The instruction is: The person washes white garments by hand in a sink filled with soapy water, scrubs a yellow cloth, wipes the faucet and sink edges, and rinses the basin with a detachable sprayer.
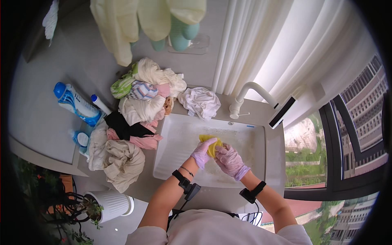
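Note:
Over a white sink basin [183, 131], both of my hands wear thin pinkish-purple gloves. My left hand [204, 150] grips a yellow cloth [211, 144] from its left side. On the cloth's right side, the curled fingers of my right hand [230, 159] hold it too. Part of the cloth is hidden in the fingers. The basin's bottom bears wet-looking brownish specks. A bunched white cloth [200, 102] lies at the basin's back left edge.
Piled garments [142, 107] cover the counter left of the basin, with a blue-capped bottle [78, 104] beyond. A white faucet [245, 95] stands behind the basin. Rubber gloves [153, 21] hang above. A white curtain [254, 39] and a window are at right, a potted plant [108, 205] lower left.

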`<state>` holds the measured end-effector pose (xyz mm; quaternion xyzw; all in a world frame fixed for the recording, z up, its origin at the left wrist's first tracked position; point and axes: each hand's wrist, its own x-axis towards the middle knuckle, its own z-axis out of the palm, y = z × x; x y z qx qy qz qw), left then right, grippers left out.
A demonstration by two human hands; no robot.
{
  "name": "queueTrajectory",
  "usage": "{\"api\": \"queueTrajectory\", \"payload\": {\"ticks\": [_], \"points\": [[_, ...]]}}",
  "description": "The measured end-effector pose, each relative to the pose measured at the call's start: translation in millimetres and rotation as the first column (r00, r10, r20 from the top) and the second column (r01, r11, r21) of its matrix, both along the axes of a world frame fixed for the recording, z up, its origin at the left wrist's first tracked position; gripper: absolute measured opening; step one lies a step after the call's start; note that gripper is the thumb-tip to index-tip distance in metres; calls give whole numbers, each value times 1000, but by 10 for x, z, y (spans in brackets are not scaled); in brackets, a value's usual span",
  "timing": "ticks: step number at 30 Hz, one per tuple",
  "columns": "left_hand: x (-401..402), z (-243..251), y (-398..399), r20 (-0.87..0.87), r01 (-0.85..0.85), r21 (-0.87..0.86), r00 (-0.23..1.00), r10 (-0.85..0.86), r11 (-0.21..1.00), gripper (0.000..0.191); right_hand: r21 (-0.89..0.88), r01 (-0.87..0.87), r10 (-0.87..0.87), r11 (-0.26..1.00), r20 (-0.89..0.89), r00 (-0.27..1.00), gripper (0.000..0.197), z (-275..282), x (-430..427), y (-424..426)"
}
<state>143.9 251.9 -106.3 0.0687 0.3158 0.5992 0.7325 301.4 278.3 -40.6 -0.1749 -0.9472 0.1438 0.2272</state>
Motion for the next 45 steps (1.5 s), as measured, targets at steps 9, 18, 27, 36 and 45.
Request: {"api": "queueTrajectory", "payload": {"ticks": [9, 18, 27, 36, 45], "points": [[442, 319, 71, -2, -85, -10, 996, 85, 996, 30, -597, -572, -565, -563, -228, 793, 59, -239, 177, 152], [100, -50, 89, -630, 562, 70, 666, -401, 824, 68, -850, -265, -373, -456, -88, 924, 44, -176, 245, 138], [84, 657, 83, 165, 409, 440, 838, -520, 800, 59, -243, -496, -474, -834, -145, 869, 40, 217, 100, -28], [42, 908, 315, -285, 463, 230, 873, -396, 856, 31, -408, -446, -393, -797, -212, 895, 29, 97, 107, 122], [312, 714, 545, -877, 512, 174, 470, -105, 841, 25, -868, 110, -258, -484, 262, 930, 16, -88, -122, 169]]}}
